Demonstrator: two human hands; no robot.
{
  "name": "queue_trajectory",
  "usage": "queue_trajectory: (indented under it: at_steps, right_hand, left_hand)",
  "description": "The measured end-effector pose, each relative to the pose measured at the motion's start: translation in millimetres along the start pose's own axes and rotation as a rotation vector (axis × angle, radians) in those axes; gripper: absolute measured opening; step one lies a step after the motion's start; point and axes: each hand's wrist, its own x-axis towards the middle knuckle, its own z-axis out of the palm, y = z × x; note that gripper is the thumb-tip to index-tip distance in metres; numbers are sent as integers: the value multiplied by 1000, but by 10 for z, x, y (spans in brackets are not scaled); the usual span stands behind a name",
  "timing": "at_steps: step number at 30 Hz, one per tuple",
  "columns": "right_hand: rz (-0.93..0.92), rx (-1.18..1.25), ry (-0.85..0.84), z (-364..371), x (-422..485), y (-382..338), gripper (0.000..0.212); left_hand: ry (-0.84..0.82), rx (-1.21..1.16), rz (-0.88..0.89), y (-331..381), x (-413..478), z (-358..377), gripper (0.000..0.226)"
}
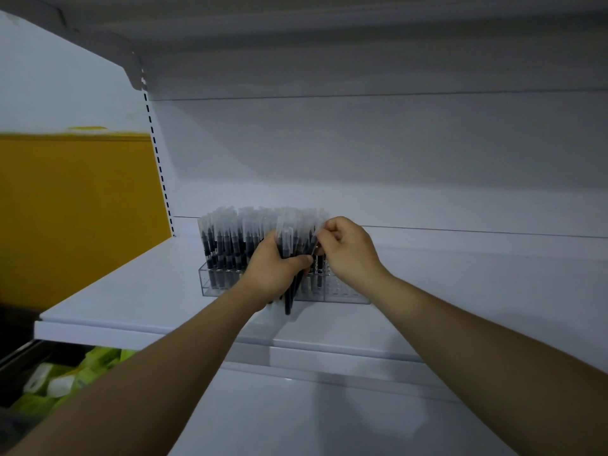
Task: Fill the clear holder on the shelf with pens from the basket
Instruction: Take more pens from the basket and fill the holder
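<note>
A clear holder (345, 289) stands on the white shelf (131, 291), close to the back wall. Its left part is packed with upright black pens (227, 245) in clear caps; its right end shows bare slots. In front of the holder's middle, the left hand (276, 268) grips a bundle of pens (285, 245), their dark tips hanging below the holder's front edge. Just right of that, above the holder, the right hand (348, 248) pinches the capped top of one pen (314, 241). Far left of the holder is a yellow panel (75, 209); below and left of it lie green packets (65, 380).
</note>
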Motion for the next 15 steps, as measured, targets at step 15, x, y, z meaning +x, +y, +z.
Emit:
queue_trajectory:
  at_steps: [15]
  right_hand:
    - [-65,31,189,-149,57,-8,14]
  left_hand:
    - [52,34,-77,-74,-14,-90,24]
